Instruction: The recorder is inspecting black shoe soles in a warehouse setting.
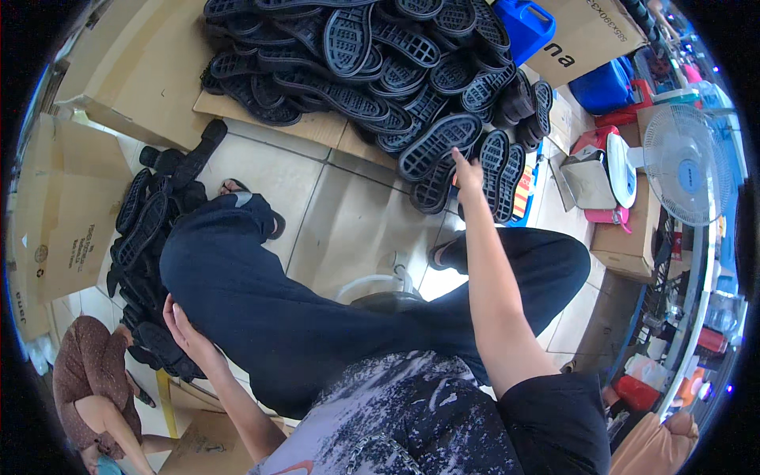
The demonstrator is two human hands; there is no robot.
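Observation:
My right hand (pixel 469 168) reaches forward and grips the edge of a black rubber shoe sole (pixel 438 145), its gridded underside turned up. Another sole hangs just below it, and I cannot tell whether the hand holds that one too. Beyond lies a large heap of black shoe soles (pixel 317 87) on cardboard. More soles stand to the right of the hand. My left hand (pixel 188 328) rests with its fingers stretched out against my left thigh, holding nothing. Beside it, a second pile of black soles (pixel 146 229) lies on the left.
Large cardboard boxes (pixel 142 79) stand at the left and far side. A blue jerrycan (pixel 526 32) is behind the heap. On the right are a white fan (pixel 687 165) and a crowded shelf. Another person (pixel 91 368) crouches at the lower left. Tiled floor (pixel 309 170) shows between my legs.

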